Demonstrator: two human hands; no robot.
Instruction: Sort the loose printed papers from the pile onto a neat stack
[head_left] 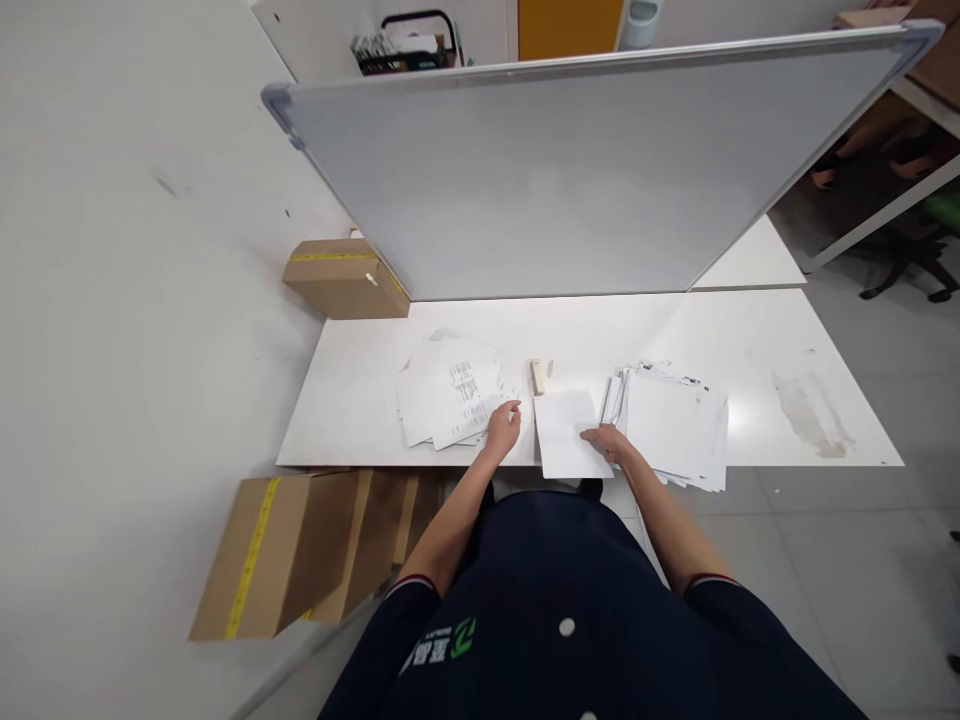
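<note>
A blank white sheet of paper (571, 430) lies in front of me, its lower edge reaching past the table's front edge. At its right side my right hand (607, 441) grips it, fingers on top. My left hand (503, 428) hovers apart from the sheet, by the right edge of a loose pile of printed papers (450, 390), with its fingers partly spread and nothing visible in them. Just above the sheet lies a small beige block-like object (537, 376); its kind is unclear. To the right is a thicker stack of papers (675, 425) with uneven edges.
A large whiteboard (540, 190) stands along the back of the white table (750, 380). One cardboard box (349, 285) sits at the table's back left; more cardboard boxes (255, 560) are below, left. Another person's feet (825, 178) show at the far right, near an office chair (911, 255).
</note>
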